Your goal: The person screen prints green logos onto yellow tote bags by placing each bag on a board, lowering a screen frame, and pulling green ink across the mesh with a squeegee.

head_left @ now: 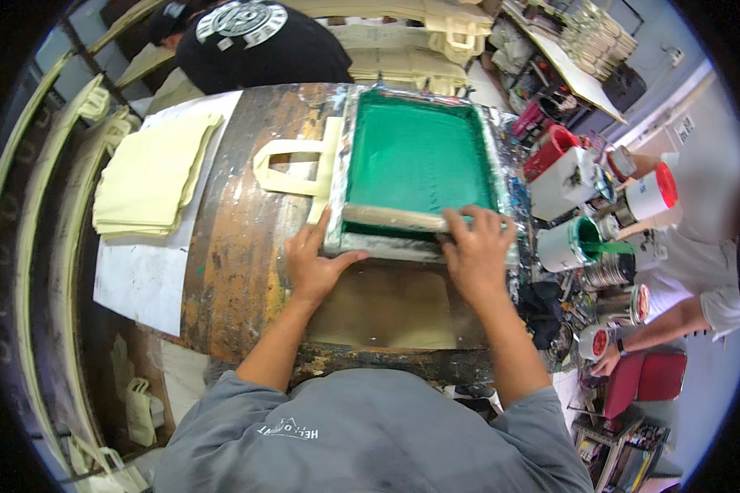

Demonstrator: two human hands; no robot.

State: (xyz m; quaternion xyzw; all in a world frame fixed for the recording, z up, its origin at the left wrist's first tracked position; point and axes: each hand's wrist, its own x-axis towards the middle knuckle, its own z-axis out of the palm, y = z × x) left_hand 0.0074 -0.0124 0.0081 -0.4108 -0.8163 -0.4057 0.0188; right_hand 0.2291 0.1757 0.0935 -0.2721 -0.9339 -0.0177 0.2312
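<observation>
A wooden-framed printing screen (362, 243) lies on the stained table, its mesh (419, 160) covered with green ink. Across its near end lies a squeegee with a wooden handle (390, 217). My right hand (478, 255) grips the squeegee's right end, fingers curled over the wood. At the screen's near left corner is my left hand (311, 261), fingers stretched out and thumb spread along the front edge, holding nothing. A cream cloth bag (330, 160) sticks out from under the screen's left side, its handle loop on the table.
A stack of folded cream bags (152, 177) sits on a white sheet (144, 283) at left. Ink containers crowd the right, including a green-smeared tub (561, 246). One person in black (263, 45) bends at the far side; another in a pale shirt (695, 275) stands right.
</observation>
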